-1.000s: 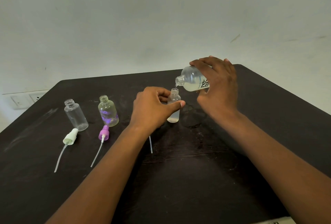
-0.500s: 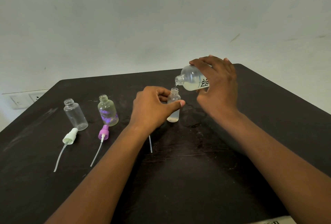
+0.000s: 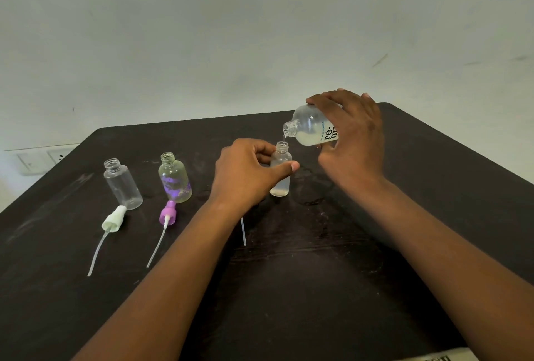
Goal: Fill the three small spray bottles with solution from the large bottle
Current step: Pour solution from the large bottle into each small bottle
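While the right hand grips the tilted large bottle above it, the left hand pinches the small spray bottle upright near the dark table's middle, well apart from every edge. Bare tabletop lies toward the viewer; two open bottles and loose pump heads stand left. Against the earlier frames, both hands and bottles sit almost unchanged.

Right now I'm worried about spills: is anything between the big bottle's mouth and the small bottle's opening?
Nothing visible. The large bottle tilts just above the small bottle; the left hand grips lower, below its open neck.
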`<state>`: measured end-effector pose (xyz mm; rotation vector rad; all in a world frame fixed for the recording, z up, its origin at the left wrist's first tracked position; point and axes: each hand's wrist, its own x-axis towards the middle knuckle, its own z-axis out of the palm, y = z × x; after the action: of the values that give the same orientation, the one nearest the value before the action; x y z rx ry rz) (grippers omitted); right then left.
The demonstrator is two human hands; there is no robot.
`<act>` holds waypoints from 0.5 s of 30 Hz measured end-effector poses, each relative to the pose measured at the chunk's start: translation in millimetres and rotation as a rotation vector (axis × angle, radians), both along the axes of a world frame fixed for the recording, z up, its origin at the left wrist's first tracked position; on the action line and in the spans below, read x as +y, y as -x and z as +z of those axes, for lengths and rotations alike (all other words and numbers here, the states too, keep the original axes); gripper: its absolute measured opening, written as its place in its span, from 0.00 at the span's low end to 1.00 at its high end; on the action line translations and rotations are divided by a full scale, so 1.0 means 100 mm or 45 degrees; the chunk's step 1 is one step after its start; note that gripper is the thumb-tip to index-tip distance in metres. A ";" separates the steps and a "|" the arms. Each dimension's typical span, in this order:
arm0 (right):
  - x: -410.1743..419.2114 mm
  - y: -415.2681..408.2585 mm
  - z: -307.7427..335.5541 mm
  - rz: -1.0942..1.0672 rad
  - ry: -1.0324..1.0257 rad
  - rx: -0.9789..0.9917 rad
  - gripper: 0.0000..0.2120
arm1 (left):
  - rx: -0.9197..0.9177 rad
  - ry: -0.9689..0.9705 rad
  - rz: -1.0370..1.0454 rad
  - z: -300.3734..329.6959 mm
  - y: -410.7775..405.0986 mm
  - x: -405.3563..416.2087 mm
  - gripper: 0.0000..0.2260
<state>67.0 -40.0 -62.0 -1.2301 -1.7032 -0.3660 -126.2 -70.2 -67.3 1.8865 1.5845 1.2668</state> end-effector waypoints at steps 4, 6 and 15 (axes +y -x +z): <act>-0.01 0.00 0.01 0.000 -0.011 0.010 0.38 | -0.008 0.004 -0.004 0.00 0.00 0.00 0.16; -0.01 0.00 0.01 0.002 -0.007 0.016 0.38 | -0.010 0.003 -0.002 0.00 0.00 0.00 0.15; 0.01 0.00 0.00 0.005 -0.001 0.013 0.38 | 0.002 0.009 0.003 0.00 0.00 0.01 0.15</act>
<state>67.4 -39.1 -61.9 -1.2262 -1.6965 -0.3576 -126.2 -69.6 -67.5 1.8825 1.5905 1.2587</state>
